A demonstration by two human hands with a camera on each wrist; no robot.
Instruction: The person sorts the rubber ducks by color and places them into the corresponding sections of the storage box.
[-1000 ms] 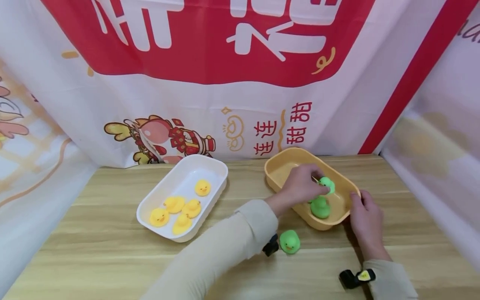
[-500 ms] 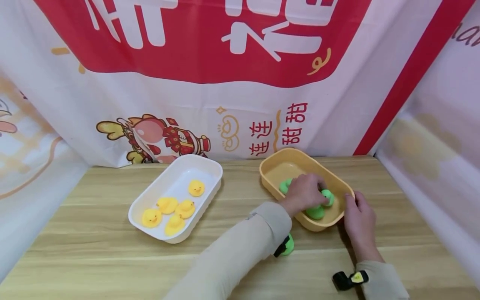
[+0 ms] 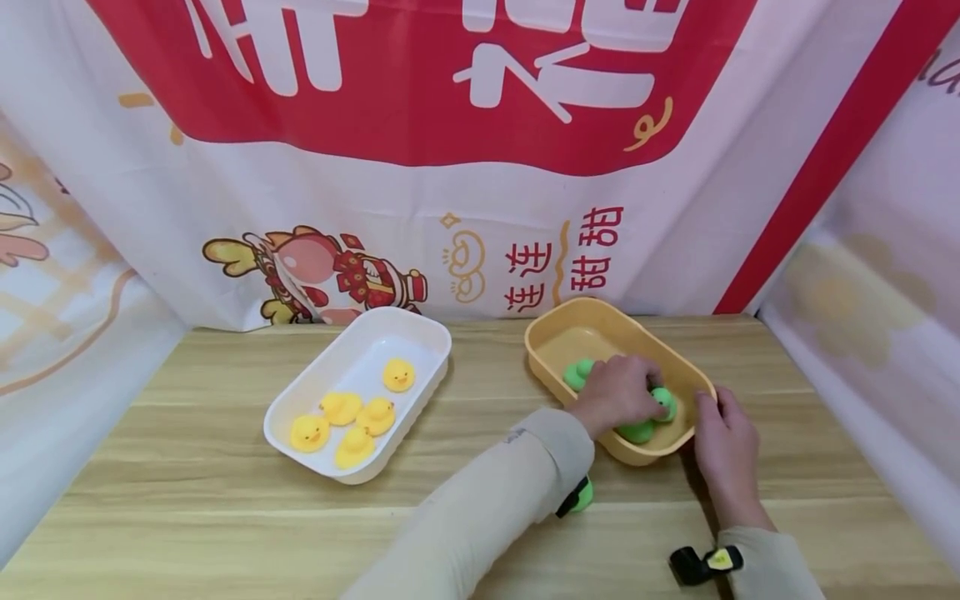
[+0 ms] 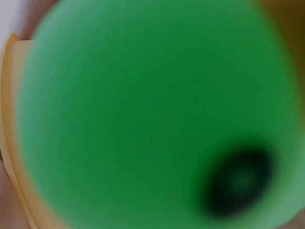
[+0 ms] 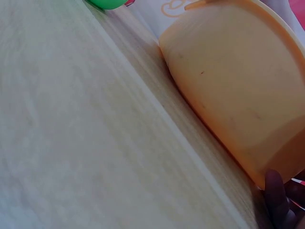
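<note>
My left hand (image 3: 618, 390) reaches down into the orange tub (image 3: 573, 333) and holds a green toy duck (image 3: 664, 403) near its right end. That close to the left wrist camera, a blurred green duck (image 4: 133, 100) with one dark eye fills the view. Another green duck (image 3: 576, 375) sits left of the hand in the tub, and a third (image 3: 637, 432) lies partly hidden under the fingers. My right hand (image 3: 726, 442) grips the tub's right rim, its thumb at the edge. Fingertips (image 5: 276, 200) show against the tub's outer wall (image 5: 233, 81) in the right wrist view.
A white tub (image 3: 408, 333) with several yellow ducks (image 3: 354, 448) stands to the left. One green duck (image 3: 586, 497) lies on the wooden table (image 3: 187, 500), mostly covered by the left sleeve and wrist camera. A printed cloth (image 3: 420, 192) hangs behind.
My left hand has lowered the green duck deeper into the tub, and its forearm now partly covers the duck on the table. The right hand stays at the rim.
</note>
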